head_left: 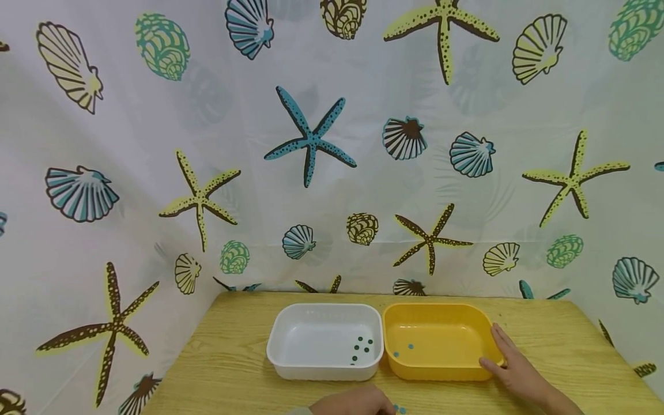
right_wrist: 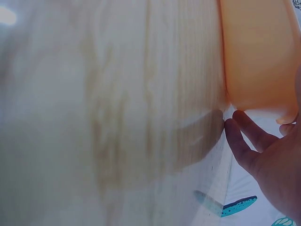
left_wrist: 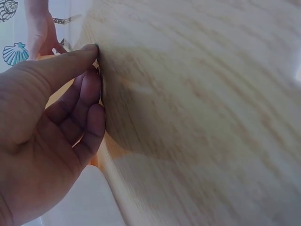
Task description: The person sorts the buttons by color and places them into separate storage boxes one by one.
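My left hand (head_left: 355, 402) is low at the table's front edge. Its thumb and curled fingers meet the wood in the left wrist view, pinching a small dark-edged disc (left_wrist: 98, 50) at the thumb tip. Small blue discs (head_left: 402, 410) lie beside that hand in the head view. My right hand (head_left: 519, 369) holds the right end of a yellow tub (head_left: 438, 373), thumb at the front corner and fingers along the side. Two blue discs (head_left: 411, 346) lie inside this tub. In the right wrist view, fingertips (right_wrist: 239, 116) reach down by the tub's outer wall.
A white tub (head_left: 324, 373) stands left of the yellow one, close against it, with several dark green discs (head_left: 356, 347) in its right part. Both are on a wood-grain table (head_left: 228, 346). A curtain (head_left: 363, 190) printed with shells and starfish hangs behind and at both sides.
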`<state>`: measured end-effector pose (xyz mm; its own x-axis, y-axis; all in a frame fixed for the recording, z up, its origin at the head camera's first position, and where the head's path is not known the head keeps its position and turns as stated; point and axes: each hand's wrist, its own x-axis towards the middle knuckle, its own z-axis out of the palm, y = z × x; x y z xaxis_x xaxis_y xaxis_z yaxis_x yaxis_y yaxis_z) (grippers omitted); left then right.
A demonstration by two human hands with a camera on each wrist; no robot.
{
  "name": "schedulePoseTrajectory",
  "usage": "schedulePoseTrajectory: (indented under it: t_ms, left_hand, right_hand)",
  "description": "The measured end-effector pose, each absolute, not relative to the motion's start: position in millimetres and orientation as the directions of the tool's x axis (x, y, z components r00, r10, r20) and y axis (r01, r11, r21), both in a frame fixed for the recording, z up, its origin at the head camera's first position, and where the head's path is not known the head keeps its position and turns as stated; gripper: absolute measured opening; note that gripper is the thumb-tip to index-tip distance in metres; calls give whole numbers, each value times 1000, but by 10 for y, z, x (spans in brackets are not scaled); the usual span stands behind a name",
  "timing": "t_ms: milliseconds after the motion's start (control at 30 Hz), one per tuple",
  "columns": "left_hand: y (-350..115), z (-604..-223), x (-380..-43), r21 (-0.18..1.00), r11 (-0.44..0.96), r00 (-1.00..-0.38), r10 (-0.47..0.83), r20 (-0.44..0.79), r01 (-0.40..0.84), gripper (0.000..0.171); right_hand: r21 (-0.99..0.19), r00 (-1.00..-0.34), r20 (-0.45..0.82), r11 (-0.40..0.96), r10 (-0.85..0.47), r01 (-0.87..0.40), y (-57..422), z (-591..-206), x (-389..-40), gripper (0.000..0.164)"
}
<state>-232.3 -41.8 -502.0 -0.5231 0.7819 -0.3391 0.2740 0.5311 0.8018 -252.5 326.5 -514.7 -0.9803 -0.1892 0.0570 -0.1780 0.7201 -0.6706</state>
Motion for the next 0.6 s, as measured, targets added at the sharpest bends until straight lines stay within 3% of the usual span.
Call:
schedulePoseTrajectory:
  t_ms: [600]
  left_hand:
    - [-392, -5033, -2301, 798, 541, -547, 766, -337, 266, 20]
  right_hand:
    - [-674, -980, 62, 716, -191, -182, 3261, -5153, -2523, 86]
